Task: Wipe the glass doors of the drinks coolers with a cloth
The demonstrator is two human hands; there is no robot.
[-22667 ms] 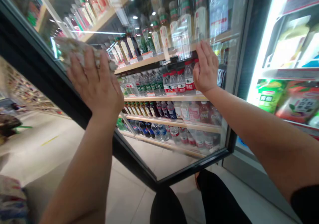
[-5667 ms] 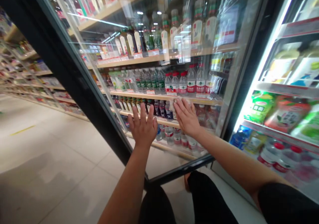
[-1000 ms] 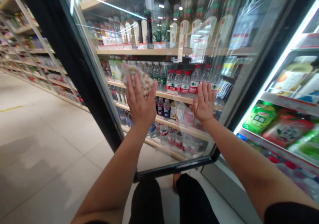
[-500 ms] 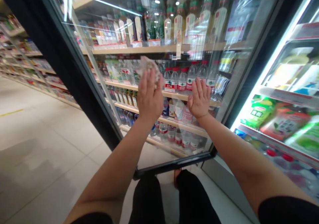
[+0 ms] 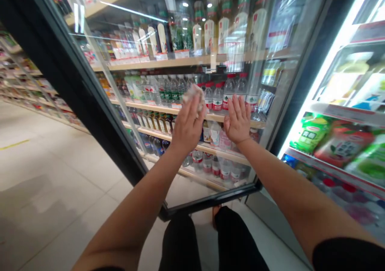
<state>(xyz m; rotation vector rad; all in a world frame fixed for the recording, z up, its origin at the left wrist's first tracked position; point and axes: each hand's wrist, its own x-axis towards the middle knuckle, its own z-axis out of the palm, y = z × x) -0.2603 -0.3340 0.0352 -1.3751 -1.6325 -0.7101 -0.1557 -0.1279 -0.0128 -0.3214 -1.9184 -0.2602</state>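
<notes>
My left hand [image 5: 187, 129] presses a crumpled, pale patterned cloth [image 5: 196, 91] against the glass door [image 5: 207, 202]. Its fingers lie over the cloth and are a little blurred; part of the cloth is covered by them. To the right, my right hand [image 5: 239, 120] rests flat against the same pane with its fingers stretched out, holding nothing. The door has a black frame and stands swung out from the lit cooler. Through the glass, bottles on shelves show behind both hands.
The lit cooler [image 5: 349, 142] at the right holds green and orange packs and bottles with red caps. Beyond the pane are shelves of red-capped water bottles [image 5: 217, 98]. Store shelves [image 5: 36, 82] run along the far left above a tiled floor [image 5: 75, 190].
My left hand and the cloth have moved right and slightly down across the glass, closer to my right hand. The right hand stays nearly in place.
</notes>
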